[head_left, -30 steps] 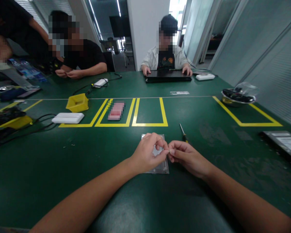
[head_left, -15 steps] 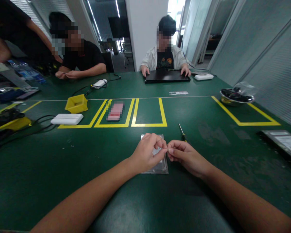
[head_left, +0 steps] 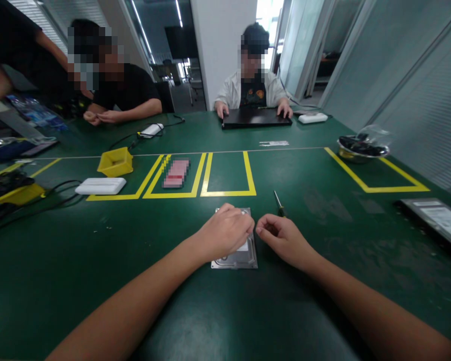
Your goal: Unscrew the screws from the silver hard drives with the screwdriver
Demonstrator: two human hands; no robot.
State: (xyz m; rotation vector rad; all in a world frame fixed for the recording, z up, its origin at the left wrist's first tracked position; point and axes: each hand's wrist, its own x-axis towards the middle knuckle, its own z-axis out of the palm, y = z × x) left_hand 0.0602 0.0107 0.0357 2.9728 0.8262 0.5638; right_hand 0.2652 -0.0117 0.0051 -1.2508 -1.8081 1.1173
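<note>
A silver hard disk drive [head_left: 240, 260] with a white label lies flat on the green table in front of me. My left hand [head_left: 229, 228] is over it with the fingers curled closed, covering much of the drive's upper part. Just right of the drive, my right hand [head_left: 280, 235] has its fingers curled in and thumb against the index finger. Only a narrow gap separates the fingertips of the two hands. Whatever either hand pinches is hidden or too small to name. Beyond my right hand lies a screwdriver [head_left: 279, 202], its handle partly covered and its shaft pointing away.
Another hard drive [head_left: 436, 223] lies at the right edge. A bowl of dark parts [head_left: 363, 150] stands behind it. Yellow tape [head_left: 229, 193] marks boxes, one holding a pixelated pink object [head_left: 176, 173]. At left are a yellow bin [head_left: 116, 163] and white power strip [head_left: 100, 186]. Co-workers sit opposite.
My fingertips, together before, have come slightly apart. The left hand has turned over, its fingers now curled under. The whole view has shifted slightly; the drive and screwdriver lie as before.
</note>
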